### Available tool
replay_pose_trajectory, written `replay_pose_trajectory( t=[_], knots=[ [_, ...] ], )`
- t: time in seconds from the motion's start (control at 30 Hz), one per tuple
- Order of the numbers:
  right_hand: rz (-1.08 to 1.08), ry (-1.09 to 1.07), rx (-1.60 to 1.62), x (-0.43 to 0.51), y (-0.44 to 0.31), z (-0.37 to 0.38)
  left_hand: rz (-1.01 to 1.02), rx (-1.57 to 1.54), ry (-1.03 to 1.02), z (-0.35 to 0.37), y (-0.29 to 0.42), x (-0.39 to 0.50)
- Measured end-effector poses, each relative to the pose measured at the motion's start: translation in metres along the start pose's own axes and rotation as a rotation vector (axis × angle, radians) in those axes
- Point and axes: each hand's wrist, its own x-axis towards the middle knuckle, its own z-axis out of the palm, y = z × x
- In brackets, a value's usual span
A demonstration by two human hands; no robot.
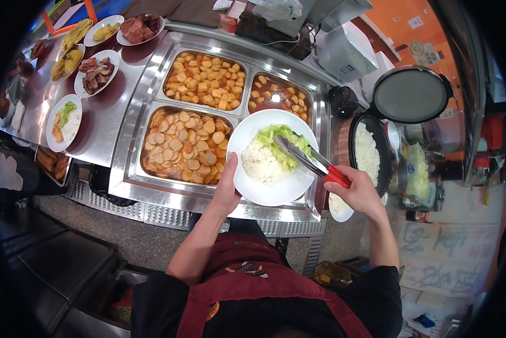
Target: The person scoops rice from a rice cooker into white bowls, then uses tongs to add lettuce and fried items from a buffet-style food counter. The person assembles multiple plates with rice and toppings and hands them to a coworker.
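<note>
My left hand (pixel 227 188) holds the left rim of a white plate (pixel 274 196) above the steam-table pans. On the plate lie white rice (pixel 261 162) and, beside it, chopped green lettuce (pixel 274 136). My right hand (pixel 360 190) grips metal tongs with red handles (pixel 337 177); their tips touch the lettuce. Left of the plate is a pan of round slices in brown sauce (pixel 185 145). Behind it sits a pan of fried cubes, seemingly tofu (pixel 204 80); another pan with similar cubes in red-brown broth (pixel 278 95) is partly hidden by the plate.
To the right stand an open cooker of rice (pixel 367 152), its raised lid (pixel 410 95), and a bag of lettuce (pixel 417 173). A small white bowl with rice (pixel 341 209) sits below my right hand. Plates of meat (pixel 96 74) and a plated meal (pixel 64 122) stand on the left steel counter.
</note>
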Motion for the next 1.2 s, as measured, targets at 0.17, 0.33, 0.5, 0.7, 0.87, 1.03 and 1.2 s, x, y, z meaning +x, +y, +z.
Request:
replay_pose_trajectory(
  t=[0.17,0.33,0.5,0.7,0.87,1.03,1.2],
  knots=[
    [-0.076,0.096,-0.309,-0.025,-0.047,-0.034,-0.014,-0.059,0.028,-0.005,0.004,-0.006],
    [-0.163,0.185,-0.382,-0.037,-0.06,-0.031,0.034,-0.026,0.04,0.0,0.006,-0.012],
    [-0.137,0.242,-0.362,-0.037,-0.033,-0.009,0.086,0.016,0.05,0.001,0.013,-0.019],
    [-0.137,0.24,-0.175,-0.024,-0.027,0.03,0.09,0.071,0.033,-0.003,0.015,-0.024],
    [-0.218,0.243,-0.188,-0.025,-0.008,0.047,0.075,0.121,0.068,-0.005,0.014,-0.028],
    [-0.083,0.281,-0.088,-0.029,0.0,0.057,0.044,0.068,0.13,-0.009,0.013,-0.026],
    [0.001,0.272,0.216,-0.027,0.02,0.068,0.111,0.107,0.142,-0.018,0.012,-0.031]
  ],
)
